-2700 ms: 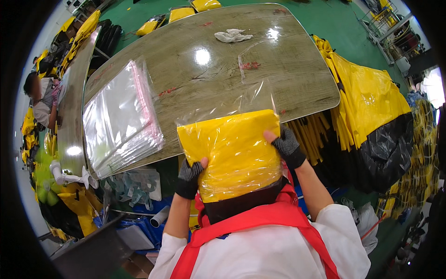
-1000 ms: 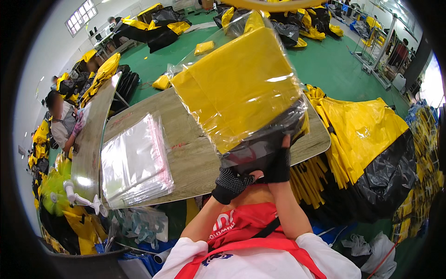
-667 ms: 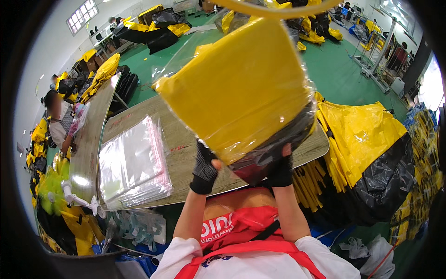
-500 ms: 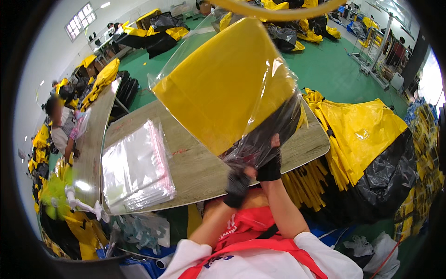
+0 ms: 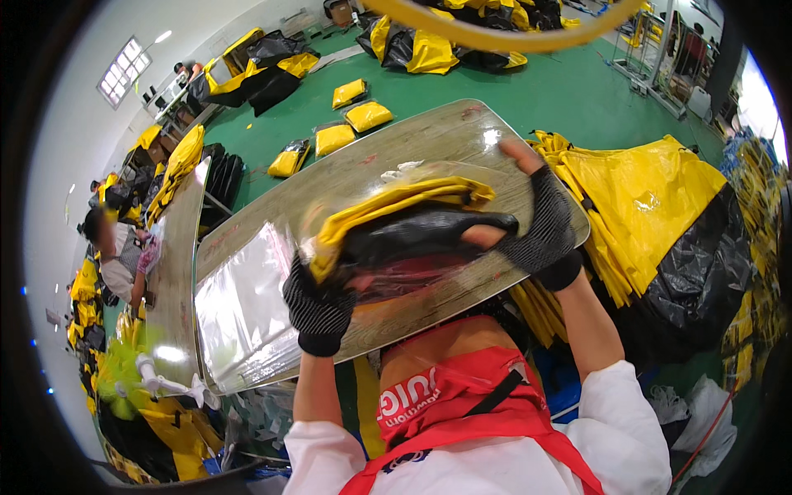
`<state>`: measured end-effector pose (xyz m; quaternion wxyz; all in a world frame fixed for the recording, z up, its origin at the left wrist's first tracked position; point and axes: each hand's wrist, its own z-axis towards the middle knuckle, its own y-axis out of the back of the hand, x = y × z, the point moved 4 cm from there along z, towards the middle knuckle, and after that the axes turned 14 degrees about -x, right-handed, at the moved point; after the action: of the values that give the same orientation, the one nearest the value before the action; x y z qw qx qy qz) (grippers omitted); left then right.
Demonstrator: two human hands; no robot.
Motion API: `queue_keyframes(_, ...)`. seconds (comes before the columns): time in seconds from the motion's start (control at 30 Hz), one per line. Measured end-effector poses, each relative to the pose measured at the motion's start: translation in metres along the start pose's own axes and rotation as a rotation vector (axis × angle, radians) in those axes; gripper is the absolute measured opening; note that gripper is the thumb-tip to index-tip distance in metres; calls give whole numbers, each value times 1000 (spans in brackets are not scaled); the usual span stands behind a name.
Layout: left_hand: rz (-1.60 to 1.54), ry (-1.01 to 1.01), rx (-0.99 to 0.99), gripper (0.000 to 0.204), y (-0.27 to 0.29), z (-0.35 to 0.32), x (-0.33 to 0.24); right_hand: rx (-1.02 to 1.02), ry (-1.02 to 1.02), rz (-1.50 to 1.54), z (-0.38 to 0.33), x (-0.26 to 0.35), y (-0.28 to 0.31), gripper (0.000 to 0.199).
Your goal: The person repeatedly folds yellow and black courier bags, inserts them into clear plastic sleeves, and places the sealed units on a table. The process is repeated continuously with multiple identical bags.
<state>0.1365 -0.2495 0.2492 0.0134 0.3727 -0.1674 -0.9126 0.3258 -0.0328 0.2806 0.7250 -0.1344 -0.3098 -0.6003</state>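
Observation:
A folded yellow-and-black sheet point(image 5: 421, 235) in clear plastic is held edge-up over the wood-patterned table point(image 5: 462, 136), blurred by motion. My left hand point(image 5: 320, 309), in a black fingerless glove, is closed round the left end of this bagged sheet. At its right end, my right hand point(image 5: 540, 227), gloved alike, has thumb and forefinger spread wide; the thumb lies against the black side and the forefinger points away. Some fingers of both hands are hidden. A stack of clear plastic bags point(image 5: 243, 309) lies on the table beside my left hand.
Unbagged yellow-and-black sheets point(image 5: 639, 198) are piled along the table's right side. Several yellow packages point(image 5: 334, 139) lie on the green floor beyond the far edge. A small green fan point(image 5: 124, 371) stands at the left. Another person point(image 5: 120, 252) works at the left-hand table.
The bagged sheet has come down from its raised, face-on position and now appears edge-up, folded thicker. My hands have moved apart from its lower corner to its two ends.

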Motion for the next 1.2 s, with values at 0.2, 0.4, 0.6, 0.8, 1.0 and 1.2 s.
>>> queue_keyframes(0.2, -352, 66, -37, 69, -9, -21, 29, 123, -959, 697, -30, -73, -28, 41)
queue_keyframes(0.4, -355, 384, -347, 50, 12, -5, 35, -10, -711, 541, -5, -30, -45, 30)
queue_keyframes(0.6, -523, 303, -259, 62, 67, 34, -34, -146, -223, 409, 35, 69, -10, 24)
queue_keyframes(0.8, -467, 635, -21, 43, 81, 15, -18, -151, -380, 532, 12, 64, -8, 21)
queue_keyframes(1.0, -795, 1053, 271, 50, -44, -43, 172, 196, -651, -39, -102, -167, -110, 41)
queue_keyframes(1.2, -461, 1138, 104, 41, -65, -51, 227, 297, 110, -140, -61, -64, -139, 37)
